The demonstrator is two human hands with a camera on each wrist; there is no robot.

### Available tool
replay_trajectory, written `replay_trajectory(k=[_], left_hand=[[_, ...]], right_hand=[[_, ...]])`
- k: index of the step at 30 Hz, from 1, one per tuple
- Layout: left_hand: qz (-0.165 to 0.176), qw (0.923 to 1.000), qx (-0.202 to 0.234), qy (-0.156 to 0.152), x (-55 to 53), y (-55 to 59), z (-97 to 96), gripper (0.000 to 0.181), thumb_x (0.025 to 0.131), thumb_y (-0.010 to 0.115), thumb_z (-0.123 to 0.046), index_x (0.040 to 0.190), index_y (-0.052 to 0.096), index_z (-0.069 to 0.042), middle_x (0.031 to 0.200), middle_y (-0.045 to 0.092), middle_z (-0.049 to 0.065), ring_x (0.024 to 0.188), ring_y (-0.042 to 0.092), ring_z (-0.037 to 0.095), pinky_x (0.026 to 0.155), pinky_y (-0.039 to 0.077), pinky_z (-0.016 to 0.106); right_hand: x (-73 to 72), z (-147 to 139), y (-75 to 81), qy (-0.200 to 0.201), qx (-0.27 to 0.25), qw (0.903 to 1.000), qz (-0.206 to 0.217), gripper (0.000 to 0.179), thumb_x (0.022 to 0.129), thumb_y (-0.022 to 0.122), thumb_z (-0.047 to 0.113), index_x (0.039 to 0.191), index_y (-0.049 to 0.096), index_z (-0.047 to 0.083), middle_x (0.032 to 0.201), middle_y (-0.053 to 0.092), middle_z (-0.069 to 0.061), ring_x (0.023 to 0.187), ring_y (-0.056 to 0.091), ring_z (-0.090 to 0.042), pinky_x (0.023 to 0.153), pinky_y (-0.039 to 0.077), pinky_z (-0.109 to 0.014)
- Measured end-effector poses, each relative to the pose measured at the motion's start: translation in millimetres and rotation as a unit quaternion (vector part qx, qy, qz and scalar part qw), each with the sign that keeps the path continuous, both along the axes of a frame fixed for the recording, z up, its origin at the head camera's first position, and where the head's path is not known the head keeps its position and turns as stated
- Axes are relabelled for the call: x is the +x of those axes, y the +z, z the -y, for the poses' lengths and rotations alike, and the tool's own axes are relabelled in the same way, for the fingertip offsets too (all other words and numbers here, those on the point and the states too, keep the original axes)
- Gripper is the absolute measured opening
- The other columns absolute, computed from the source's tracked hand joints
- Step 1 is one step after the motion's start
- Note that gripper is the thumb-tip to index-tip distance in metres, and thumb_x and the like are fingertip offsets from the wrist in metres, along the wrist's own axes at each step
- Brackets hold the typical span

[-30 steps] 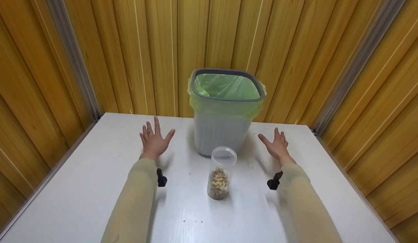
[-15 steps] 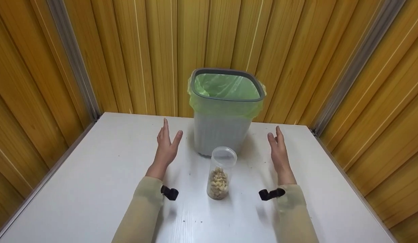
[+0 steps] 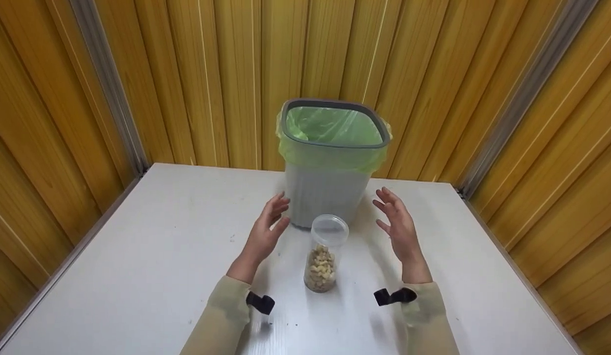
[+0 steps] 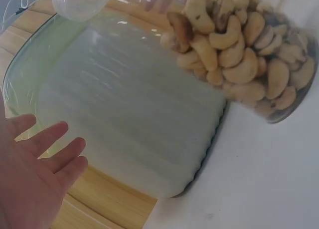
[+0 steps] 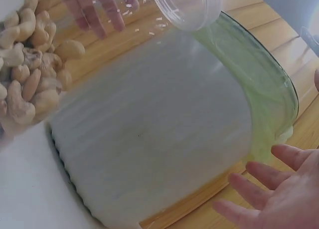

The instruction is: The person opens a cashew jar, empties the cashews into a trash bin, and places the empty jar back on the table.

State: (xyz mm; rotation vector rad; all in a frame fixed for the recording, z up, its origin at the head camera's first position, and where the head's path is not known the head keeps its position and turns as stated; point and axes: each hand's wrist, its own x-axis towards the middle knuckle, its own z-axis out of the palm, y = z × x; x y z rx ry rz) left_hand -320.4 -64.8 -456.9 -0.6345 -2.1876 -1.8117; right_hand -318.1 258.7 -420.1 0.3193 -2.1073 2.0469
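Observation:
A clear plastic jar (image 3: pixel 330 230) with a translucent lid stands upright on the white table, about half full of cashews (image 3: pixel 320 268). To its left my left hand (image 3: pixel 266 234) is held in the air, fingers relaxed and slightly bent, touching nothing. My right hand (image 3: pixel 402 229) is raised on the jar's other side, palm turned inward and fingers spread. Both wrist views show the cashews (image 4: pixel 244 54) up close through the jar wall. In them the left hand (image 4: pixel 37 171) and the right hand (image 5: pixel 279 194) hold nothing.
Right behind the jar stands a light grey trash bin (image 3: pixel 325 192) with a dark rim and a green liner bag (image 3: pixel 335 158). Wood-patterned panels (image 3: pixel 187 88) enclose the table (image 3: pixel 137 256) at the back and both sides. Small dark specks lie near the front.
Both hands have drawn back toward the person and turned palms inward. The left hand has moved right, closer to the jar. Jar and bin stay in place.

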Motion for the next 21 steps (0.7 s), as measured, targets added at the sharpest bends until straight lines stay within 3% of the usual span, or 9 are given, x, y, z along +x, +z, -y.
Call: replay_trajectory(k=[6,13,18,21], left_hand=[[0.019,0.9962,-0.011,-0.084,6.0,-9.3,-14.0,0.086,0.097,0.066,-0.053,0.160,0.031,-0.006,0.156,0.049,0.016,0.145,0.047,0.037,0.122,0.034,0.055],[0.057,0.9889,-0.040,-0.131,10.7,-21.8,-30.6,0.100,0.084,0.077,-0.061,0.160,0.033,-0.011,0.152,0.052,0.015,0.141,0.051,0.033,0.118,0.041,0.051],[0.077,0.9852,-0.043,-0.147,15.6,-26.8,-40.9,0.091,0.084,0.086,-0.034,0.157,0.037,-0.010,0.147,0.056,0.017,0.136,0.054,0.037,0.116,0.042,0.054],[0.080,0.9840,-0.049,-0.151,17.3,-28.4,-46.5,0.089,0.082,0.087,-0.024,0.155,0.039,-0.010,0.143,0.058,0.014,0.131,0.057,0.034,0.113,0.043,0.054]], right_hand=[[9.8,7,4.7,0.046,0.020,0.9987,-0.005,0.049,0.108,0.043,0.016,0.156,0.037,0.006,0.161,0.042,-0.017,0.148,0.043,-0.037,0.118,0.031,-0.069],[17.4,18,6.6,0.085,0.063,0.9944,0.000,0.048,0.104,0.048,0.008,0.153,0.044,0.006,0.157,0.048,-0.018,0.143,0.050,-0.032,0.116,0.037,-0.063],[18.9,23,6.0,0.129,0.102,0.9864,-0.010,0.052,0.102,0.054,0.005,0.153,0.043,0.003,0.157,0.045,-0.025,0.143,0.049,-0.037,0.117,0.039,-0.057],[20.0,26,6.9,0.152,0.109,0.9822,-0.023,0.053,0.101,0.058,0.004,0.152,0.043,0.000,0.155,0.045,-0.029,0.143,0.048,-0.041,0.113,0.047,-0.043]])
